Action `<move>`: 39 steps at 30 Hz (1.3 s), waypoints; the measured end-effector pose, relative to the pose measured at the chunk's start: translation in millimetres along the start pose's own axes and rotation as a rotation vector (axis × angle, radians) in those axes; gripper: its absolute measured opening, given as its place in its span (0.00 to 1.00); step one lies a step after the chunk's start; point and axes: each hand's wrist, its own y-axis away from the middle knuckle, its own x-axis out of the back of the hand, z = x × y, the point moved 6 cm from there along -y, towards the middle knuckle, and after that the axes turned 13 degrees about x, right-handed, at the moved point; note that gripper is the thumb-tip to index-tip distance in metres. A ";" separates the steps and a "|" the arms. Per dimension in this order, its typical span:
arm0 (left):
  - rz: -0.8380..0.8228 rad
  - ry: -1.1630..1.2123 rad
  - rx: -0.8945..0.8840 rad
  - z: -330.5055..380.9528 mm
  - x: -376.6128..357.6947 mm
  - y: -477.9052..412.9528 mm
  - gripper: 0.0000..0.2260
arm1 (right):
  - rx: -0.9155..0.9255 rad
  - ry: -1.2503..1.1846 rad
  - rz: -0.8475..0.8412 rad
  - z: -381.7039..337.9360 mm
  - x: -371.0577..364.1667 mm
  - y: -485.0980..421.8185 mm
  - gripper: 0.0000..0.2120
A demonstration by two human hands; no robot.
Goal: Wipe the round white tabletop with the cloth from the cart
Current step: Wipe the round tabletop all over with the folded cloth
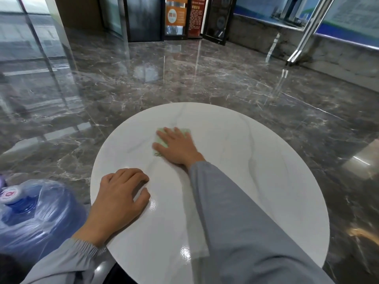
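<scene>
Here, a pale green cloth [185,132] lies flat near the middle of a round white tabletop [256,181], pinned under the right hand [176,147] of a person in a grey long-sleeved top. The fingers of that hand are spread open and pressed palm-down on the fabric, not gripping it, a hold that appears meant to drive the cloth across the surface under even pressure. The left hand [118,198] rests on the table's near left edge, fingers loosely curled and holding nothing, seemingly to steady the person as they lean in to reach. The tabletop is glossy and faintly veined, and catches points of light near the front rim; how much of it has been wiped cannot be told from its sheen. Just beside the table, low at the left, stands a blue water bottle [30,208] wrapped in clear plastic. Dark polished marble flooring [184,78] stretches away toward black-framed doors [143,19] and orange signage [176,14] beyond.
</scene>
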 end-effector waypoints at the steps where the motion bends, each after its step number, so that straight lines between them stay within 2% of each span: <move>1: 0.000 0.004 0.000 0.2 0.0 0.0 0.15 | -0.090 -0.009 0.025 28.9 7.1 12.0 0.32; 8: 0.007 -0.006 -0.025 0.5 -1.3 -0.8 0.17 | -0.589 -0.055 0.108 202.6 50.4 161.0 0.34; 11: 0.009 -0.004 -0.020 0.5 -1.8 -2.8 0.17 | -0.714 -0.075 0.126 238.0 55.8 201.2 0.36; 14: 0.023 -0.004 -0.015 1.3 -1.3 -1.6 0.16 | -0.753 -0.092 0.104 240.2 54.3 191.8 0.34; 17: 0.035 0.002 -0.018 3.1 -1.1 0.5 0.15 | -0.644 -0.065 0.087 206.4 48.0 142.0 0.33; 24: 0.033 0.034 -0.005 2.4 -1.3 0.2 0.12 | -0.078 0.018 -0.051 22.6 5.3 -16.5 0.31; 29: 0.040 0.066 -0.006 0.9 2.4 1.4 0.11 | 0.229 0.055 -0.123 -90.5 -29.3 -41.4 0.30; 33: 0.033 0.073 0.004 0.3 3.4 2.3 0.11 | 0.235 0.031 -0.073 -77.2 -20.8 -27.6 0.31; 39: 0.039 0.108 0.005 1.7 5.0 2.4 0.12 | -0.168 -0.002 0.017 60.9 16.6 39.9 0.31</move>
